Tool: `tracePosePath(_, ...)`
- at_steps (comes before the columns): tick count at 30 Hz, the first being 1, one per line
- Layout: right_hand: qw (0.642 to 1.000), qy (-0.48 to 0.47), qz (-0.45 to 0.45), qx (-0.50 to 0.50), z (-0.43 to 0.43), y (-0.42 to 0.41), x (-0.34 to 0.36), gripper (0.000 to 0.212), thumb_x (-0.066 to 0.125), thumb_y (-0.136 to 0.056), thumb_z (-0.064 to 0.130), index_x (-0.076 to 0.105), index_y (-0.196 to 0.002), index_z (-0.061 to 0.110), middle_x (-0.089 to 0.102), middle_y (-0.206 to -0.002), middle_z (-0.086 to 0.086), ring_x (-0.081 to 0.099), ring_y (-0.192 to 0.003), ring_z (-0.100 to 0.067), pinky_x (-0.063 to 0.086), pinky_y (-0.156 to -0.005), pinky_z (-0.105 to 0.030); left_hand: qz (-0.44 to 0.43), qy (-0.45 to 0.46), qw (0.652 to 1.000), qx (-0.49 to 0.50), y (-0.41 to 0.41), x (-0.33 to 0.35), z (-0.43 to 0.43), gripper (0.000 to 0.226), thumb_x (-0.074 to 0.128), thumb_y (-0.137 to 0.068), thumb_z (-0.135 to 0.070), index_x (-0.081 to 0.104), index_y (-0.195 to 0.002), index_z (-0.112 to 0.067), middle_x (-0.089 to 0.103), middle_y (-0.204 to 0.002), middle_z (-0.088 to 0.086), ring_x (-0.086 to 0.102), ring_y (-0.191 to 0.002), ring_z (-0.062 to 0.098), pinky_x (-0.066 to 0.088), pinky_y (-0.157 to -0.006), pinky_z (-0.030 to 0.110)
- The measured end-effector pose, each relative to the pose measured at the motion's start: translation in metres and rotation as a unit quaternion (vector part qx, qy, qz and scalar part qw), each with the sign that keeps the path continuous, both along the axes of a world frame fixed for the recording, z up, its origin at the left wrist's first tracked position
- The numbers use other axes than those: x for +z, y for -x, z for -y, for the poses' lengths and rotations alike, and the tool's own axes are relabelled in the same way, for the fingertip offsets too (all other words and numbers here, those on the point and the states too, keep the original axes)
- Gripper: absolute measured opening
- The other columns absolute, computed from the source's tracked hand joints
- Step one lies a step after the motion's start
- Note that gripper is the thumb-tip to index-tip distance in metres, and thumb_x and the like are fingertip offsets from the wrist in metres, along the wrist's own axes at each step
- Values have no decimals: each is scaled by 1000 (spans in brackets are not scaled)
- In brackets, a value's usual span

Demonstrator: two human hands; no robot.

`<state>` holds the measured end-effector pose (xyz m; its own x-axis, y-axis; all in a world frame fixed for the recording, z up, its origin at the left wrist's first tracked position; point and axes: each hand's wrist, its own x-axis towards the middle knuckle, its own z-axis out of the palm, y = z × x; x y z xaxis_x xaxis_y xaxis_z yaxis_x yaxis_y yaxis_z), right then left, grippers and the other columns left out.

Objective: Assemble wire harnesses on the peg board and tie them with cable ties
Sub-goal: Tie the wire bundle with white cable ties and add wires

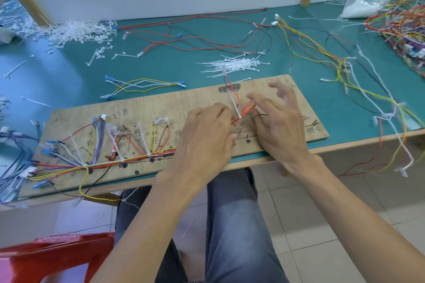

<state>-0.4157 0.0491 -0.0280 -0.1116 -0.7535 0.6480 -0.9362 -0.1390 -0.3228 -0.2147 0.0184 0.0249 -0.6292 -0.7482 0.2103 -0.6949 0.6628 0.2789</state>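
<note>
On the peg board point(161, 108), left hand point(207, 131) pinches the wire bundle point(247, 109); right hand point(276, 122) spread open.

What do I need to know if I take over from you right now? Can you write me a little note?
Left hand: pinches the red and yellow wires near the middle of the peg board, beside a cable tie whose long tail sticks up.
Right hand: fingers spread over the same wires, blurred, holding nothing I can see.
Done: the left stretch of the harness is laid out and tied in several spots.
Left: probably trim that tail, then tie the right end.
Spare ties lie just behind the board, loose wires further back.
</note>
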Motion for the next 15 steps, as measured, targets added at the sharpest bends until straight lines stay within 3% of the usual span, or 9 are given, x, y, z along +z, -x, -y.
tracePosePath(3,1000,24,-15,6,2,-1,1,30,62,-106,21,70,-133,12,72,-132,1,40,-146,-41,38,-117,-53,7,63,997,54,-37,7,2,37,75,-86,-37,65,-120,-27,61,-129,-10,49,-126,20,32,-99,40)
tracePosePath(5,1000,10,-20,9,4,-2,1,34,66,-102,19,68,-136,13,66,-142,3,39,-148,-38,38,-116,-56,31,17,997,73,-60,7,5,35,73,-88,-45,64,-119,-32,62,-120,-11,53,-118,18,36,-98,40)
tracePosePath(7,1000,-3,-20,13,5,-4,3,43,70,-99,18,64,-141,15,66,-142,4,44,-144,-35,40,-112,-55,43,-63,994,77,-71,5,9,31,72,-89,-50,61,-116,-36,61,-108,-14,58,-106,15,48,-91,40)
tracePosePath(10,999,9,-27,29,3,-5,6,55,72,-93,16,59,-147,14,63,-142,0,50,-133,-37,40,-113,-49,72,-105,990,55,-69,1,10,20,69,-94,-46,61,-109,-36,60,-100,-13,57,-104,16,52,-88,43)
tracePosePath(12,999,23,-27,36,2,-6,7,56,73,-91,16,60,-145,12,61,-139,-8,50,-128,-37,40,-112,-48,73,-125,988,51,-65,-1,13,10,65,-100,-36,62,-107,-30,59,-100,-11,58,-104,20,52,-88,45)
tracePosePath(15,1000,7,-14,20,1,-9,7,63,76,-85,17,57,-145,12,54,-135,-15,47,-123,-36,41,-109,-48,117,-120,984,54,-61,-5,18,12,57,-104,-32,60,-111,-22,62,-110,-3,60,-106,25,52,-88,47)
